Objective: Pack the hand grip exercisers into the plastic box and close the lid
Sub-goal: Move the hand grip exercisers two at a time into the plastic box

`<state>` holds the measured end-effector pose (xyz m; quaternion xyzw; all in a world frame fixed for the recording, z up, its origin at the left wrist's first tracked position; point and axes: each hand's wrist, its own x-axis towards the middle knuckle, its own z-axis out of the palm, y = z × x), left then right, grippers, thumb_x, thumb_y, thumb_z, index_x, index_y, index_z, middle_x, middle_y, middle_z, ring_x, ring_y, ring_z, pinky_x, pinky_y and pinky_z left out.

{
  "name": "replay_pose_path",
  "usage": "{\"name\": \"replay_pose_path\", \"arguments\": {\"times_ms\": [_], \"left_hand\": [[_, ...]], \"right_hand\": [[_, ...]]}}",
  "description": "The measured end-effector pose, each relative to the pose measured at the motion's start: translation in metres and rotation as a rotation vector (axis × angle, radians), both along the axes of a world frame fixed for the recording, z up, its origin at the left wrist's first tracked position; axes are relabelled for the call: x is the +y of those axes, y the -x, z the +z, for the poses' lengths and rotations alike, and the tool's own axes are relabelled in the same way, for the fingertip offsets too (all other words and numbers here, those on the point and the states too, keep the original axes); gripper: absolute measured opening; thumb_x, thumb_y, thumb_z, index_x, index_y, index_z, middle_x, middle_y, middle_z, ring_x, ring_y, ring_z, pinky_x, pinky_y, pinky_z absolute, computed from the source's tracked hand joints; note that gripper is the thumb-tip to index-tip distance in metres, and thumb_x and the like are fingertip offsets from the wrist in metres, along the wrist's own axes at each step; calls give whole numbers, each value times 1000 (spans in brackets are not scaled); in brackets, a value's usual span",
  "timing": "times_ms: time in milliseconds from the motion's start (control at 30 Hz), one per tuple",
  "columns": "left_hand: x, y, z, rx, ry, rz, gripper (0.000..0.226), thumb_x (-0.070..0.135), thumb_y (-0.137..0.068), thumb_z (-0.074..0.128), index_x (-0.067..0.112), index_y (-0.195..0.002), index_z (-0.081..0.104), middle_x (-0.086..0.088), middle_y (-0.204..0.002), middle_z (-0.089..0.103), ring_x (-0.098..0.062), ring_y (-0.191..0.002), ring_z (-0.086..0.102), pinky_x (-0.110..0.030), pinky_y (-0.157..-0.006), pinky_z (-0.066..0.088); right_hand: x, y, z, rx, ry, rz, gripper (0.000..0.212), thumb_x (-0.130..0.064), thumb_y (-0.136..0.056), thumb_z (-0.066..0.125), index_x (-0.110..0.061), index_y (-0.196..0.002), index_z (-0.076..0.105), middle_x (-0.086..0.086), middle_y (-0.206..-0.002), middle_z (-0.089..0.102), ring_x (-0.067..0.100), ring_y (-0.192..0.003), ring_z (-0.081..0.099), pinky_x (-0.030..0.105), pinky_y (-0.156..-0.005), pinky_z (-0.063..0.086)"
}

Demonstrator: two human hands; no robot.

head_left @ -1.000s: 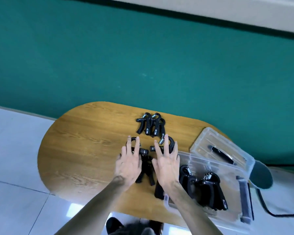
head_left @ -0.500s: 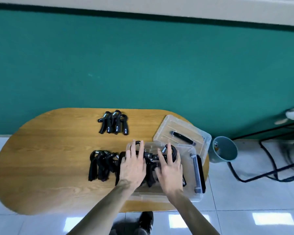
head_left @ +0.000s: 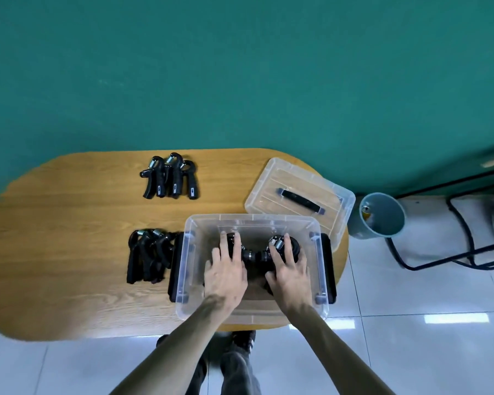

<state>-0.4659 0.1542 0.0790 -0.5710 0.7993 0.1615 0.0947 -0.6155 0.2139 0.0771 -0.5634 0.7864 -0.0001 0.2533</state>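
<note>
A clear plastic box (head_left: 254,220) with black side latches stands on the right part of the wooden table (head_left: 69,266). Both my hands are inside it, pressed flat on black hand grip exercisers (head_left: 254,255). My left hand (head_left: 226,269) covers the left ones; my right hand (head_left: 288,269) covers the right ones beside a metal spring. A bunch of exercisers (head_left: 150,256) lies just left of the box. Another small group of exercisers (head_left: 170,176) lies at the table's far side. The clear lid (head_left: 300,192) with a black handle lies behind the box on the right.
A grey-blue bin (head_left: 381,215) stands on the tiled floor right of the table, next to black metal frame legs (head_left: 468,246). A green wall runs behind the table. My feet show under the table's near edge.
Both hands carried exercisers from the table on the left into the box and now hold them down inside it. The view has swung so the box is in front of me.
</note>
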Motion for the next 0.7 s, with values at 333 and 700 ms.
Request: {"name": "replay_pose_path", "arguments": {"times_ms": [333,700], "left_hand": [[-6,8,-25,-85,-98,55,83,30,-103,45,22,-163,-11,-14,-171,-7,-30,-139,33,-48,-110,39],[-13,18,-38,-77,-119,93,77,35,-107,36,25,-161,-18,-13,-171,-9,-28,-133,37,-48,-109,41]], "right_hand": [[-10,11,-24,-110,-36,85,68,-30,-105,42,-26,-161,4,2,-166,-24,48,-151,-6,58,-116,31],[-7,22,-54,-180,10,63,71,-27,-103,47,-31,-160,5,-3,-165,-26,49,-150,-1,64,-117,24]]}}
